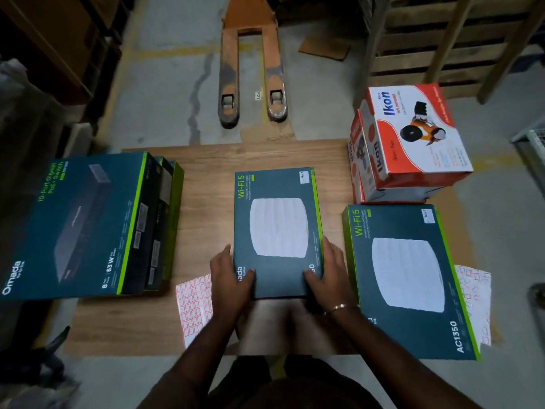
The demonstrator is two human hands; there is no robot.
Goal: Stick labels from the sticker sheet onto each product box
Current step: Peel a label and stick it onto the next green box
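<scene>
Teal card, lime edge: the centre Wi-Fi 5 box (275,231) lies flat on the wooden desk (206,187) and serves as the landmark. Both hands hold its near end. Left hand (228,280) grips the near-left corner, thumb on the top face, fingers curled round the side. Right hand (327,270) does the same at the near-right corner, thumb on top; a bangle sits on that wrist.

Progress, as I judge it:
- Centre box carries a small white "No.1" sticker (303,176) at its far-right corner. Whether that is one of the sheet's labels I cannot tell.
- Second Wi-Fi 5 box (410,278), just right of the centre box, shows a like sticker at its far-right corner.
- Omada switch box (76,225), left of the centre box, tops a stack; no red-edged label visible on its face. White patches on the sides of the boxes stacked under it look like printed barcodes.
- Ikon boxes (413,137), far-right of the centre box, stacked; no added label legible.
- Likely most boxes are left to do, and the hands are only placing or squaring the centre box.

Label supply:
- Sticker sheet (193,305), red-bordered white labels in rows, lies flat just near-left of the centre box, partly under the left hand.
- Another sheet (474,296) sticks out from beneath the second box on its right; many cells look emptied, but it is blurred.

Containers: every box is shut, so contents unseen.
</scene>
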